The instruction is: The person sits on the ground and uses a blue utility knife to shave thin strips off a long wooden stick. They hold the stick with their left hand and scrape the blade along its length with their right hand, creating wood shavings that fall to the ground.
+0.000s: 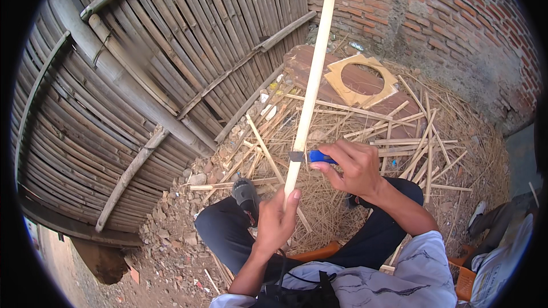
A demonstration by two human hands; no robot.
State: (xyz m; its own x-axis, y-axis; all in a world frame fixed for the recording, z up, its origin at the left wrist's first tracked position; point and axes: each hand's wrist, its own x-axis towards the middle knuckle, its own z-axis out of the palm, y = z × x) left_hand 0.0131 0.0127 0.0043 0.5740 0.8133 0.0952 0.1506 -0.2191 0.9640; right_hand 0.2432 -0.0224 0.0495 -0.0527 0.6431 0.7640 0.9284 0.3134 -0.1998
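Note:
A long pale bamboo strip [314,82] rises from my lap toward the top of the view, leaning slightly right. My left hand [277,219] is closed around its lower end. In my right hand [354,168] is a knife [323,157] with a blue handle. Its short dark blade lies across the strip, a little above my left hand. The fingers of my right hand wrap the handle, with the thumb pressed along its near side.
Many cut strips [428,148] lie scattered over shavings and rubble. A board with a round hole [390,82] rests on a brown sheet [305,65]. A bamboo fence [228,28] stands left, a brick wall [451,23] behind. Another person's leg [494,225] shows at right.

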